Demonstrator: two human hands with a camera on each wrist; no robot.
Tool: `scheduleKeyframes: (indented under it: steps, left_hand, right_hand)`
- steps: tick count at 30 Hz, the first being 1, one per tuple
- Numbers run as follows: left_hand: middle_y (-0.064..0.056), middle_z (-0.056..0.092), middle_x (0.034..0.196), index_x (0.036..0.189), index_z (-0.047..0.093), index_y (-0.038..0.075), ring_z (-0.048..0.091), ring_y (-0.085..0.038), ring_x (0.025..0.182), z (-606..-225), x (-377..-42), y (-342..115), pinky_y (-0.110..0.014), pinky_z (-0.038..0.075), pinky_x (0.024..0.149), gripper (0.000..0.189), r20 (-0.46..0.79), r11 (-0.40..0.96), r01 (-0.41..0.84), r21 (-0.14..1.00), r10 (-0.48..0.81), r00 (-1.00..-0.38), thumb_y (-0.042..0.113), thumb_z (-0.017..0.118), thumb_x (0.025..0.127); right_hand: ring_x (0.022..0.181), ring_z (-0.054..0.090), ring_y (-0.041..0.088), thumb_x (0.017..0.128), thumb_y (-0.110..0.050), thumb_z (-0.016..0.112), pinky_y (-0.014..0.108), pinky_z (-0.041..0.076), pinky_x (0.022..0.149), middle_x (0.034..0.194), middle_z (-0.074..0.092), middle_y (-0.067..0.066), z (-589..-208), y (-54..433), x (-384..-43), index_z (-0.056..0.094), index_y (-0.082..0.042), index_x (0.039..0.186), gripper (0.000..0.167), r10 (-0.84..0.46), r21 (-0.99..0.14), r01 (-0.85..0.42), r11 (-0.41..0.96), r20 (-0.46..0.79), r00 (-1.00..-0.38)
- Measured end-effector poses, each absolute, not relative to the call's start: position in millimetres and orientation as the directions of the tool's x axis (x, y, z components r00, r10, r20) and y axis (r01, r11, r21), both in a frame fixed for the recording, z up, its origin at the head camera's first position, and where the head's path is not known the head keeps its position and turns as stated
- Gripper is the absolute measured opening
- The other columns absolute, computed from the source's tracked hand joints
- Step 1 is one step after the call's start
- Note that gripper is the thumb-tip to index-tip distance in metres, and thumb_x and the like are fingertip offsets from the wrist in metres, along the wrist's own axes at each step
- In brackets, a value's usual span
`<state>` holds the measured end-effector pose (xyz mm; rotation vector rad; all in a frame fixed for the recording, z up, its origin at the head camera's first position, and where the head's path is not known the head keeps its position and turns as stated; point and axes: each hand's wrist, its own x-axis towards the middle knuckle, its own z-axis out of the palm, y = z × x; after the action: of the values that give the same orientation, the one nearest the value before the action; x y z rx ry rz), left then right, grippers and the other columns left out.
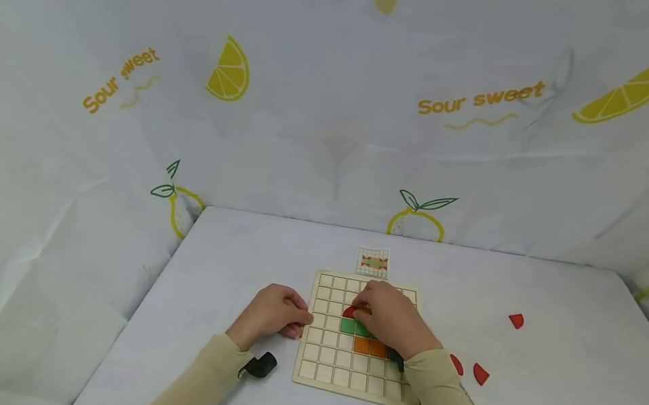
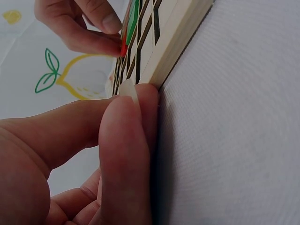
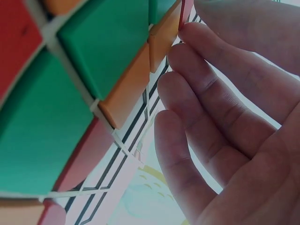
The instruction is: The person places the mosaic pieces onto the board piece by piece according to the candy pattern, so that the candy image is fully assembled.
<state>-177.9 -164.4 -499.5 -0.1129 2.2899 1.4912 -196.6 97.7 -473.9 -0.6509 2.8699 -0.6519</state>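
A pale wooden grid board lies on the table, with coloured tiles set in its squares. My left hand holds the board's left edge between thumb and index finger. Over the board's middle, my right hand pinches a red rounded piece at one of the squares. Just below that piece sits a green tile, then a row of orange tiles. More green tiles and orange ones show close up in the right wrist view. My right hand and forearm hide part of the board.
A small pattern card lies behind the board. Loose red pieces lie to the right: one farther back, another nearer, and one by my right sleeve. A white cloth printed with lemons hangs behind the table.
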Motion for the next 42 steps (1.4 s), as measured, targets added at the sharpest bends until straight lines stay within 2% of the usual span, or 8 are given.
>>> scheduleKeyframes:
  steps: [5,11,23,28,32,35,42]
  left_hand:
    - [-0.005,0.078,0.077,0.101,0.073,0.006,0.071,-0.01,0.06,-499,-177,-164,-0.024,0.062,0.061,0.022,-0.374,0.427,-0.281,0.86,0.151,-0.915,0.017,0.089,0.09]
    - [-0.006,0.078,0.077,0.1,0.073,0.005,0.071,-0.01,0.06,-497,-176,-164,-0.025,0.063,0.062,0.023,-0.382,0.427,-0.292,0.856,0.141,-0.913,0.017,0.089,0.089]
    - [-0.005,0.078,0.078,0.102,0.073,0.006,0.071,-0.011,0.062,-499,-174,-169,-0.026,0.063,0.065,0.024,-0.4,0.446,-0.31,0.839,0.121,-0.908,0.018,0.089,0.088]
    - [-0.005,0.078,0.079,0.104,0.073,0.006,0.072,-0.012,0.064,-496,-171,-171,-0.027,0.063,0.065,0.026,-0.397,0.457,-0.305,0.835,0.118,-0.91,0.019,0.089,0.089]
    - [-0.005,0.078,0.08,0.104,0.073,0.005,0.071,-0.012,0.064,-493,-170,-168,-0.026,0.063,0.065,0.027,-0.393,0.46,-0.3,0.836,0.119,-0.912,0.02,0.089,0.089]
    - [-0.005,0.077,0.079,0.103,0.073,0.005,0.071,-0.011,0.064,-494,-170,-167,-0.026,0.063,0.065,0.026,-0.394,0.462,-0.3,0.835,0.119,-0.912,0.02,0.089,0.089]
    - [-0.005,0.077,0.078,0.102,0.074,0.004,0.072,-0.011,0.064,-495,-169,-158,-0.026,0.063,0.064,0.025,-0.375,0.452,-0.275,0.848,0.146,-0.915,0.019,0.088,0.089]
  right_hand:
    - [0.087,0.059,0.01,0.098,-0.02,0.081,0.034,0.058,0.083,0.096,0.068,-0.007,-474,99,-196,0.084,-0.016,0.102,0.006,-0.44,-0.442,-0.384,0.81,-0.026,-0.898]
    - [0.098,0.067,0.016,0.101,-0.018,0.075,0.04,0.061,0.09,0.102,0.072,-0.004,-469,114,-194,0.084,-0.012,0.107,0.012,-0.426,-0.467,-0.375,0.801,-0.004,-0.905]
    - [0.103,0.068,0.021,0.098,-0.013,0.077,0.048,0.062,0.094,0.105,0.074,-0.004,-459,206,-159,0.084,-0.015,0.106,0.011,-0.333,-0.397,-0.282,0.873,-0.064,-0.941]
    - [0.1,0.067,0.017,0.095,-0.013,0.081,0.041,0.064,0.087,0.104,0.073,-0.007,-461,236,-140,0.085,-0.017,0.104,0.011,-0.312,-0.378,-0.255,0.89,-0.097,-0.945]
    - [0.096,0.065,0.011,0.094,-0.009,0.079,0.032,0.062,0.081,0.102,0.071,-0.011,-464,252,-129,0.084,-0.02,0.103,0.015,-0.323,-0.357,-0.282,0.891,-0.059,-0.945]
    - [0.094,0.064,0.009,0.093,-0.007,0.078,0.031,0.061,0.079,0.1,0.07,-0.012,-466,260,-125,0.084,-0.021,0.103,0.018,-0.327,-0.345,-0.297,0.891,-0.032,-0.944]
    - [0.096,0.067,0.016,0.09,-0.01,0.084,0.042,0.064,0.085,0.101,0.071,-0.008,-464,281,-120,0.084,-0.017,0.104,0.016,-0.28,-0.33,-0.249,0.91,-0.048,-0.959]
